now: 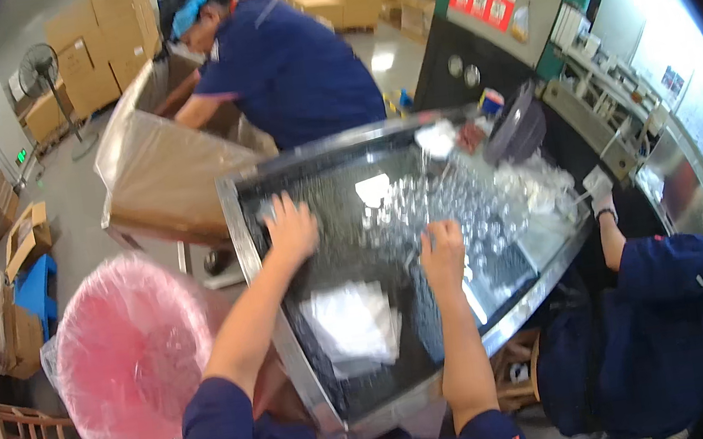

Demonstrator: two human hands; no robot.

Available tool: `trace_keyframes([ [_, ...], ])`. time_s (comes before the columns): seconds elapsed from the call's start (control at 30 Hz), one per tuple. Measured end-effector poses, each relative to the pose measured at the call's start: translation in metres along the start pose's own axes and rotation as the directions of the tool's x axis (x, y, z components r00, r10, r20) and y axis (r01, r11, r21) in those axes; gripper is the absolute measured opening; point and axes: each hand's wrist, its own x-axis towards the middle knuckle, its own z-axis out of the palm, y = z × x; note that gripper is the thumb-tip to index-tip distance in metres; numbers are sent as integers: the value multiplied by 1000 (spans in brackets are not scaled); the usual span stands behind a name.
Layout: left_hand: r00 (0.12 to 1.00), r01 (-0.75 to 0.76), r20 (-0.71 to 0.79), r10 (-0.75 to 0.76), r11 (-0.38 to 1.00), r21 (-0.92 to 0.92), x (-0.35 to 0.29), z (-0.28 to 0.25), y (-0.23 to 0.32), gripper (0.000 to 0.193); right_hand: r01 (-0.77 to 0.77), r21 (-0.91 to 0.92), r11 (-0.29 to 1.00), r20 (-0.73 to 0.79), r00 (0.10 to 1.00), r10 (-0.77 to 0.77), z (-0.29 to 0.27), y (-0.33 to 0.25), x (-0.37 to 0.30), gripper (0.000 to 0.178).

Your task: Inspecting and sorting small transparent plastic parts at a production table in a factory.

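My left hand [291,227] is spread over the left side of a dark, metal-rimmed work table [232,208]. A small clear piece may lie by its fingertips, too faint to make out. Toward the middle, my right hand [443,248] is closed, its fingers curled together at the near edge of a spread of small clear rounded plastic pieces [477,204]. What it pinches, if anything, is hidden. Nearer to me, between my forearms, lies a loose stack of thin whitish translucent bags or sheets [351,325]. A white piece [373,190] rests farther back among the clear ones.
A pink bin with a clear liner [136,360] stands left of the table. Beyond it, a co-worker [289,69] reaches into a large lined carton [170,171]. Another person's gloved hand [598,185] is at the right, beside crumpled clear plastic [536,184] and a dark basin [516,129].
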Motion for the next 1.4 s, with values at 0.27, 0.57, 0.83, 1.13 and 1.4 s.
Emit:
trace_keyframes([
  [0.27, 971, -100, 50, 232, 593, -799, -94, -67, 88, 27, -180, 514, 839, -44, 971, 236, -56, 7, -19, 17],
  [0.57, 899, -154, 240, 366, 777, -610, -153, -69, 118, 19, 44, 936, 350, -123, 970, 208, -131, -72, -104, 37],
  [0.83, 919, 179, 347, 190, 584, -792, -198, -113, 95, 22, 121, 870, 477, -178, 981, 77, -159, -92, -125, 37],
  [1.13, 960, 194, 250, 129, 339, -921, -205, -87, 80, 13, -104, 884, -455, 239, 939, 249, -143, -102, -139, 37],
  [1.4, 986, 134, 155, 63, 257, -957, -212, -96, 84, 8, -188, 586, -788, 374, 926, 58, -129, -107, -148, 28],
])
